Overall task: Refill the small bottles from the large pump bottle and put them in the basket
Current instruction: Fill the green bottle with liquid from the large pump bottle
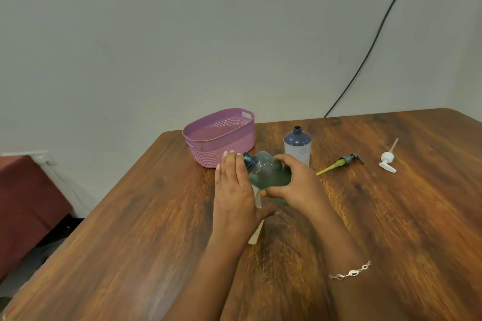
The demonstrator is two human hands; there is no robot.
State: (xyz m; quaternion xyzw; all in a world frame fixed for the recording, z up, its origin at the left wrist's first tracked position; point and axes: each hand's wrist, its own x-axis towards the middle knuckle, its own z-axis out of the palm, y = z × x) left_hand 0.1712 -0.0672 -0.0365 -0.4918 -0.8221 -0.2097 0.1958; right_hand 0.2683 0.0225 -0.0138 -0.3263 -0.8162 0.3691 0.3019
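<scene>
Leaning bottle, two pumps, one basket

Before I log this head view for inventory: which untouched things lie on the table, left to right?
Pink basket → blue-topped bottle → green pump head with yellow tube → white pump head. Left out, since they overlap these: left hand, right hand, green bottle.

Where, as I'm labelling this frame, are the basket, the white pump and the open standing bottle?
Basket (pixel 208 150), head view, on its woven front wall.
White pump (pixel 386 157), head view, on its round collar.
Standing bottle (pixel 297 150), head view, on its pale body.
</scene>
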